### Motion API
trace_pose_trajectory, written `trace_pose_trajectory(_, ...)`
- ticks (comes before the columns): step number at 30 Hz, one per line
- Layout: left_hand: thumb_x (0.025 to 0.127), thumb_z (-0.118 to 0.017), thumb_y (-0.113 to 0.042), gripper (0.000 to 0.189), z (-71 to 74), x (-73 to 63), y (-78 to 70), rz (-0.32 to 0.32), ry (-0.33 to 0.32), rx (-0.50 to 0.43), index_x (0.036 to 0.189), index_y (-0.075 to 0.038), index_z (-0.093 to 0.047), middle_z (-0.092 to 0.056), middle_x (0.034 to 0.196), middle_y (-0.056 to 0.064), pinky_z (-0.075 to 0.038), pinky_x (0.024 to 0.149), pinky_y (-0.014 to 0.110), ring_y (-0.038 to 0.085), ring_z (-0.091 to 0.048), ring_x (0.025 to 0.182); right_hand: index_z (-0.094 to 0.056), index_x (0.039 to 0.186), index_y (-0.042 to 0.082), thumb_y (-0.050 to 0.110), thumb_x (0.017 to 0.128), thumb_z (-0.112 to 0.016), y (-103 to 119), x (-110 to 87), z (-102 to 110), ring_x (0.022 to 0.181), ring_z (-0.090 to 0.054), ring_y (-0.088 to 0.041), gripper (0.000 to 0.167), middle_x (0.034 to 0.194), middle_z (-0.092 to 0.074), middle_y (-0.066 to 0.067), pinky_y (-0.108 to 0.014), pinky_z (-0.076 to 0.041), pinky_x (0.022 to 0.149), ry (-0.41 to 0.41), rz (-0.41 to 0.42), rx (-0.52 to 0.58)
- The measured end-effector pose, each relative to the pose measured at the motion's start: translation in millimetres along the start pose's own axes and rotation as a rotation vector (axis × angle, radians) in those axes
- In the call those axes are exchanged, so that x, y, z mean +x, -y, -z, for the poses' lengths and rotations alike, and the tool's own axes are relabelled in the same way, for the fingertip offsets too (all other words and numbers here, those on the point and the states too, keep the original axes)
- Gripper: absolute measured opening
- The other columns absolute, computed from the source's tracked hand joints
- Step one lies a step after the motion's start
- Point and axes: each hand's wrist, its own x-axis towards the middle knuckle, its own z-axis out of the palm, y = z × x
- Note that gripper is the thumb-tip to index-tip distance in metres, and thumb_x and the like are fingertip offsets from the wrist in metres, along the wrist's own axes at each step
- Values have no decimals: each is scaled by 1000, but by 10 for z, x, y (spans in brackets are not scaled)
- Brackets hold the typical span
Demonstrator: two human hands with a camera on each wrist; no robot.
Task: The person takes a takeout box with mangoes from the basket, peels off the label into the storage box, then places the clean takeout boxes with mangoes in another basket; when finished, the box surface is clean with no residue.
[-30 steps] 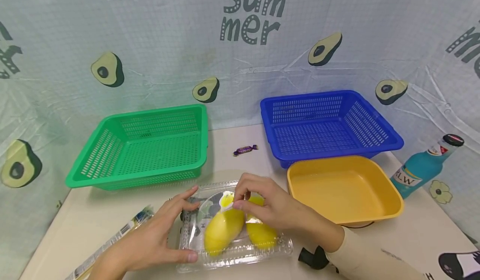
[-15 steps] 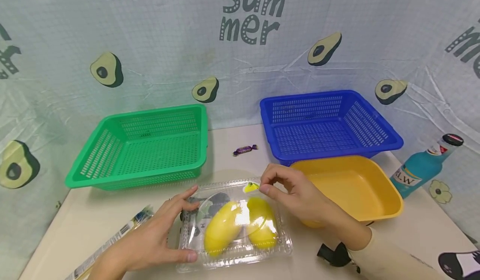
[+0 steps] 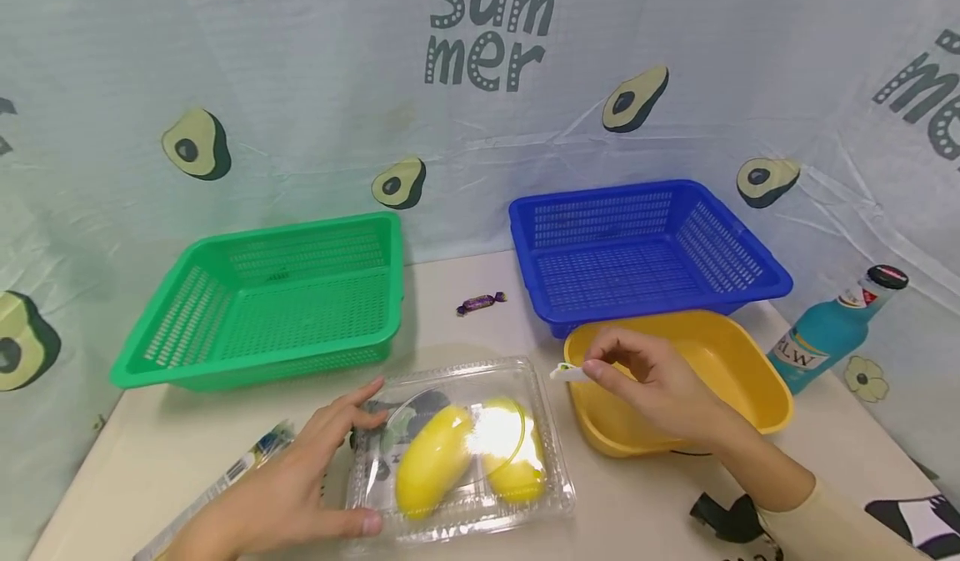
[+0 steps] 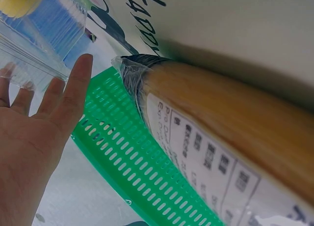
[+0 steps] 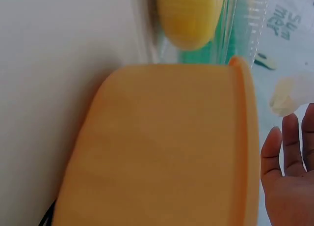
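Observation:
A clear plastic clamshell box (image 3: 551, 428) lies on the table with two yellow mango-like fruits (image 3: 433, 465) inside. My left hand (image 3: 296, 473) rests against the box's left edge, its thumb and fingers spread and fairly straight. To the right, my right hand (image 3: 660, 386) pinches a small white sticker with a yellow-green print (image 3: 567, 372) between thumb and fingertips. This hand is above the near left part of the yellow tub (image 3: 776, 415). In the right wrist view the sticker (image 5: 288, 96) looks pale and blurred.
A green basket (image 3: 386, 294) stands back left and a blue basket (image 3: 551, 315) back right. A purple-wrapped candy (image 3: 481, 303) lies between them. At the right is a blue bottle (image 3: 825, 340). A long labelled package of tan sticks (image 4: 221, 118) lies beside my left forearm.
My right hand has moved right, from over the box to the yellow tub, carrying the sticker off the lid. My left hand has stayed at the box's edge.

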Motion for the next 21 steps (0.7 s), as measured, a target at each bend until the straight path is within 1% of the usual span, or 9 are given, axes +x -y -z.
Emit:
trace_pose_trajectory(2, 78, -85, -58, 81, -1, 6, -4, -7, -6, -1, 142, -39, -40, -15, 171, -10, -52, 96, 58, 22, -31, 150, -65, 102, 14, -6, 99, -61, -37, -52, 71, 88, -59, -16, 21, 91, -63, -3, -24, -54, 80, -14, -27, -22)
trace_pose_trajectory(5, 78, -84, -58, 80, 8, 9, -7, -9, -4, -15, 143, -39, -40, -15, 171, -10, -50, 96, 63, 27, -31, 149, -65, 103, 13, -6, 99, -60, -80, -102, 169, 87, -59, -15, 20, 91, -63, -2, -23, -53, 79, -21, -30, -56)
trace_pose_trajectory(9, 79, -84, -58, 80, 10, 8, -5, -17, 2, -37, 144, -37, -40, -14, 171, -8, -47, 97, 68, 30, -31, 149, -66, 103, 14, -5, 99, -62, -132, -145, 303, 88, -62, -14, 20, 92, -66, -1, -21, -54, 83, -5, -48, -124)
trace_pose_trajectory(11, 79, -84, -58, 81, 7, 8, -4, -20, 3, -41, 144, -37, -40, -14, 171, -8, -47, 97, 69, 31, -31, 149, -67, 103, 16, -4, 99, -62, -158, -157, 379, 88, -63, -14, 21, 93, -67, 0, -21, -54, 83, 20, -61, -158)
trace_pose_trajectory(14, 79, -84, -57, 81, 4, 7, 0, -26, 3, -37, 144, -36, -40, -14, 172, -8, -47, 96, 68, 32, -32, 149, -68, 102, 17, -4, 99, -62, -184, -157, 500, 86, -64, -16, 22, 93, -68, -2, -23, -55, 84, 70, -50, -198)
trace_pose_trajectory(18, 79, -85, -56, 81, 2, 7, 8, -20, 0, -65, 143, -34, -42, -14, 172, -8, -46, 97, 70, 36, -31, 148, -67, 102, 19, -4, 99, -62, -200, -139, 648, 85, -65, -18, 23, 94, -68, -4, -24, -56, 83, 152, -36, -248)
trace_pose_trajectory(21, 78, -85, -56, 81, -2, 10, 12, -17, -7, -71, 143, -34, -42, -14, 172, -9, -46, 97, 70, 36, -31, 148, -66, 103, 21, 0, 101, -62, -223, -136, 723, 87, -66, -18, 21, 94, -67, -3, -24, -56, 83, 198, -59, -289)
